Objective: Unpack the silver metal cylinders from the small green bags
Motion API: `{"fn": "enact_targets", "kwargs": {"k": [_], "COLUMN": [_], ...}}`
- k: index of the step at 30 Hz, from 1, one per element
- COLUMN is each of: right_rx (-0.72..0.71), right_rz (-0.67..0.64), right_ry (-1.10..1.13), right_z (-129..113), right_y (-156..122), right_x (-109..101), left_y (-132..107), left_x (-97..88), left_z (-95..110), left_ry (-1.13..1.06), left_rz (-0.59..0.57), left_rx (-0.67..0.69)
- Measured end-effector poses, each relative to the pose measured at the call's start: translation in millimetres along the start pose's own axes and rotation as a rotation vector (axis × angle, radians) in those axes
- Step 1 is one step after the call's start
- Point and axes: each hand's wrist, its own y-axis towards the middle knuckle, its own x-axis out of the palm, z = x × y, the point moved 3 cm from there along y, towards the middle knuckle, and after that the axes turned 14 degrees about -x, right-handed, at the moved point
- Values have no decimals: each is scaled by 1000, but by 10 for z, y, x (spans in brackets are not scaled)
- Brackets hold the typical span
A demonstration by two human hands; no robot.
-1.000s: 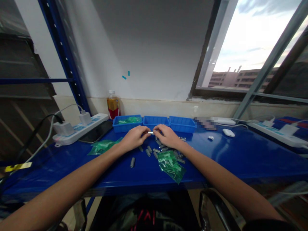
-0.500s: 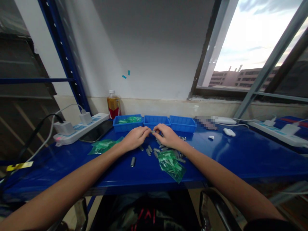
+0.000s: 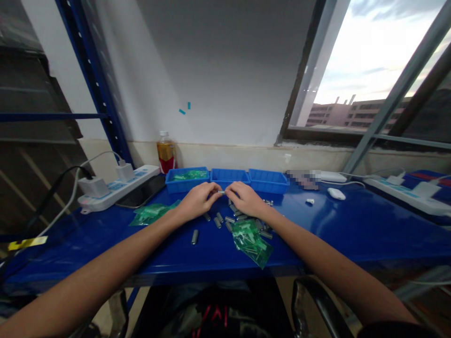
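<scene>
Between my two hands, over the middle of the table, is a small silver metal cylinder. My left hand pinches its left end with thumb and fingertips. At the right end, the fingers of my right hand are closed on the same piece, partly covering it. Several similar silver cylinders lie loose below the hands, and a single cylinder lies apart toward the front edge. A green plastic bag with thin metal parts inside rests near my right forearm.
Behind the hands stand three blue bins: a left bin holding green bags, a middle bin and a right bin. Another green bag, a phone, a power strip and a bottle are leftward; an earbud case is rightward.
The fingers of both hands have shifted slightly around the small cylinder, and more of it now shows between them. The bags, bins and loose cylinders stay in place.
</scene>
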Motion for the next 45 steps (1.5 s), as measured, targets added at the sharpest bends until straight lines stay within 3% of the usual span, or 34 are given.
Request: {"fn": "enact_targets", "kwargs": {"k": [7,13,22,28,33,39,45], "right_rx": [-31,-70,-22,-70,-92,-115,-104], "right_rz": [26,55,29,45,80,102,77], "right_ry": [-11,0,2,-13,-10,-36,-52], "right_z": [-33,-56,-29,-27,-16,-30,-39], "right_y": [2,3,4,9,-1,-6,-6], "right_x": [-20,-35,-38,-29,-25,-39,-44], "left_y": [3,2,-5,3,17,9,12], "left_x": [-8,-8,-17,-17,13,3,1], "left_z": [-7,19,6,-21,-62,-20,-11], "left_ry": [-25,29,-10,-48,-53,21,15], "left_rz": [19,-60,59,100,79,-32,1], "left_rx": [-7,1,53,91,70,39,52]}}
